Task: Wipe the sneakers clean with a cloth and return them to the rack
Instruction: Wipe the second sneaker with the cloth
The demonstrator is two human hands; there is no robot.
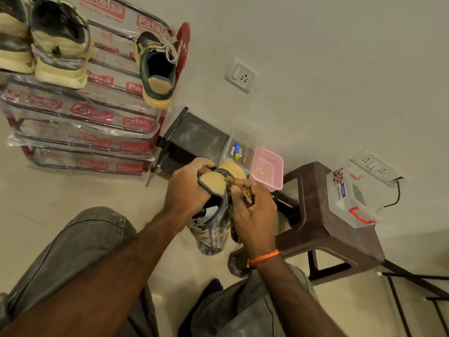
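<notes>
A grey and tan sneaker (217,184) is held up in front of me, heel uppermost. My left hand (188,188) grips it at the collar, thumb over the heel. My right hand (254,210) holds a patterned cloth (228,226) against the sneaker's right side, fingers curled round the cloth. Its matching sneaker (156,69) stands on the top shelf of the plastic-wrapped shoe rack (92,113) at the upper left. A pair of cream and black sneakers (58,42) sits further left on the same shelf.
A dark box (194,139) stands beside the rack. A clear tub with batteries (237,150) and a pink basket (267,167) lie past my hands. A brown plastic stool (323,229) carries a clear lidded container (349,198). Wall sockets (240,75) are nearby.
</notes>
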